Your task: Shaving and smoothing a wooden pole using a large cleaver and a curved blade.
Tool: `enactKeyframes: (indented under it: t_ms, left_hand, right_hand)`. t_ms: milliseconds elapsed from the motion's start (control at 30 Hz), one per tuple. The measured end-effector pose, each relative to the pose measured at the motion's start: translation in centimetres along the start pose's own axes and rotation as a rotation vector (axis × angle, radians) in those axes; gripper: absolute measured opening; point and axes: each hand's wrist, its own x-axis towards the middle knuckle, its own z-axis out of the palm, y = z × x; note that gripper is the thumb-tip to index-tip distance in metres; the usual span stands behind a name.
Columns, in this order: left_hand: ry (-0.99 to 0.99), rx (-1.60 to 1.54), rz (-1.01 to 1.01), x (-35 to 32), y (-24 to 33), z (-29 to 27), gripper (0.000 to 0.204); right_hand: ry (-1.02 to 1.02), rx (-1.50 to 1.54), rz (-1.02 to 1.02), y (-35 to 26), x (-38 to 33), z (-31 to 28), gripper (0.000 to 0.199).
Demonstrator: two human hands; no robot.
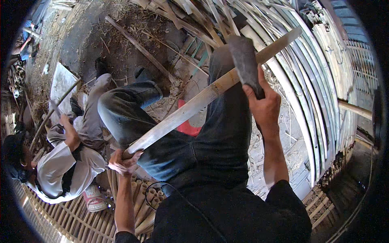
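Observation:
My left hand grips the near end of a long pale bamboo slat that runs diagonally up to the right across my knees. My right hand holds the handle of a broad dark chopping blade; the blade lies against the slat near its middle, above my right knee. I sit in dark jeans and a dark top, with my legs bent beneath the slat.
A second person in a white shirt sits at my left, working a thin stick with a knife. Stacks of split bamboo strips curve along the right. A red stool stands under my legs. Bamboo poles lie below.

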Motion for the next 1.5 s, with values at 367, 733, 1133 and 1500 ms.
enactKeyframes:
  t_ms: [367, 733, 1133, 1500]
  left_hand:
    - [-0.065, -0.035, 0.06, -2.2, -7.8, -0.1, 0.077]
    - [-0.041, -0.192, 0.037, -7.7, -28.4, -8.0, 0.097]
    - [-0.262, 0.168, 0.036, -9.7, -26.2, -10.1, 0.094]
    - [-0.087, 0.222, 0.066, -11.8, -28.6, -10.9, 0.098]
  right_hand:
    - [-0.473, 0.193, -0.036, -4.9, -5.0, 4.3, 0.071]
    - [0.117, -0.108, 0.149, 7.0, 6.3, -2.1, 0.074]
    - [-0.049, -0.006, 0.096, 4.7, 3.7, -1.8, 0.079]
    - [-0.068, -0.096, -0.075, 4.4, 5.9, -1.3, 0.079]
